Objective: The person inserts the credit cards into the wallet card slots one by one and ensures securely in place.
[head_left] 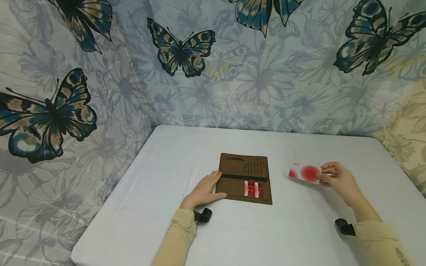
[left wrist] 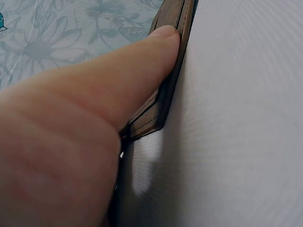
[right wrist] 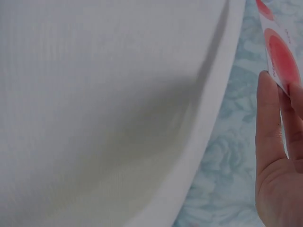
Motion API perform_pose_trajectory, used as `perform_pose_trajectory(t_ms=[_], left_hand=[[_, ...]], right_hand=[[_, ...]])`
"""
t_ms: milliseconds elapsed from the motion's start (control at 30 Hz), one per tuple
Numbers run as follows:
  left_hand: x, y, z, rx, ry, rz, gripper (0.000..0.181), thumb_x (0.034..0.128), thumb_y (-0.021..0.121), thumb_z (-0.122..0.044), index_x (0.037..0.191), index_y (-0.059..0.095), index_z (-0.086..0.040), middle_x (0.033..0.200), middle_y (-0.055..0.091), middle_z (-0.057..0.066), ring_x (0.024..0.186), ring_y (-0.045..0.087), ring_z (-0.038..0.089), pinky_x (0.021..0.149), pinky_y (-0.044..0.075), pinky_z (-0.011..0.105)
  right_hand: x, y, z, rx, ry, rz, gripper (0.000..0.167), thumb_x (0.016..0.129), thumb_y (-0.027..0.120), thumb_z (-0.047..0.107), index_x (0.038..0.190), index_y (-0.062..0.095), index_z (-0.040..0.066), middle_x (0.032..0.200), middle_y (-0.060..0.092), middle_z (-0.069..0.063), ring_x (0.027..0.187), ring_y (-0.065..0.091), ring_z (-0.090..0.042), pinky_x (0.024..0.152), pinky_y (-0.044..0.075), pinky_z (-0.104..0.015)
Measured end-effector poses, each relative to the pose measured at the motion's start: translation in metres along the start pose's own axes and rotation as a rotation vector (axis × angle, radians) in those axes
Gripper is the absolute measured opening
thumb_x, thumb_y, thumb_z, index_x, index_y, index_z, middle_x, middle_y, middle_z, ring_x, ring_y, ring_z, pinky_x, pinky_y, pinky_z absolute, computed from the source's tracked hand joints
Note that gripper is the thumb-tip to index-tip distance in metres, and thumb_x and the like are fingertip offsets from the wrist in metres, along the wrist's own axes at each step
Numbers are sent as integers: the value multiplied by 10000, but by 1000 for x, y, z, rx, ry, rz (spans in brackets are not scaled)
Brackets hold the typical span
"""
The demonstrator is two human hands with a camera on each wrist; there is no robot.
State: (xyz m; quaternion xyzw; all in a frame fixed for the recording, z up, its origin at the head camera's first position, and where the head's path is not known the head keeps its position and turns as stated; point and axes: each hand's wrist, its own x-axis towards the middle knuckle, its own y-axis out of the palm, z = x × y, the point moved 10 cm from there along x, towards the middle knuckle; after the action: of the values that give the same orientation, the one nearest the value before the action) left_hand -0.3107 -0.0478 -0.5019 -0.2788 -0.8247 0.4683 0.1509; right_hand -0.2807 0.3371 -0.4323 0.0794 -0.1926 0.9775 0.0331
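Note:
A brown wallet (head_left: 236,188) lies unfolded on the white table, with card slots in its upper half. Red and white cards (head_left: 250,189) show in its lower half. My left hand (head_left: 203,190) rests at the wallet's left edge, its thumb on the lower corner; in the left wrist view the thumb (left wrist: 142,66) presses on the wallet's edge (left wrist: 173,16). Off to the right, my right hand (head_left: 341,183) pinches a white card with red circles (head_left: 307,173) by its right end, above the table. The same card (right wrist: 281,54) stands tilted in the right wrist view.
The white table (head_left: 159,162) reaches back to a wall covered in butterfly and flower fabric (head_left: 206,96). Black wrist straps (head_left: 203,215) sit on both forearms, beside yellow sleeves (head_left: 179,232).

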Motion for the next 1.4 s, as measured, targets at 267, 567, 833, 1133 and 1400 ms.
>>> perform_pose_trajectory(t_ms=[267,567,833,1133,1400], left_hand=[[1,1,2,2,-5,-2,837,875,556,-519,1483,186,-78,1533,121,47,1391,68,158,1113,78,356],[1,2,3,-3,-3,0,836,875,557,-519,1482,190,-75,1533,121,49,1391,68,160,1114,76,357],[1,1,2,-6,9,-8,838,878,554,-516,1480,189,-63,1533,122,63,1392,73,175,1113,83,375],[0,2,2,-6,-6,5,836,879,554,-516,1483,179,-75,1535,110,50,1392,57,159,1114,64,363],[0,1,1,-5,-2,0,833,881,553,-513,1482,182,-72,1534,113,53,1392,61,164,1114,67,366]], right_hand=[[-6,32,11,22,25,82,311,896,596,20,1086,399,-126,843,591,29,726,614,-57,632,549,-264],[-12,59,12,12,72,144,362,882,635,71,1110,431,-121,869,597,-72,724,604,-90,642,553,-286],[-13,80,13,-7,109,188,348,876,629,40,1120,437,-117,921,579,-163,724,592,-126,633,554,-300],[-12,90,16,-34,132,160,305,857,619,-13,1093,454,-112,876,567,-159,690,597,-143,609,555,-303],[-15,90,18,-41,185,125,304,857,602,-11,1095,448,-118,852,576,-141,673,616,-155,614,557,-320]])
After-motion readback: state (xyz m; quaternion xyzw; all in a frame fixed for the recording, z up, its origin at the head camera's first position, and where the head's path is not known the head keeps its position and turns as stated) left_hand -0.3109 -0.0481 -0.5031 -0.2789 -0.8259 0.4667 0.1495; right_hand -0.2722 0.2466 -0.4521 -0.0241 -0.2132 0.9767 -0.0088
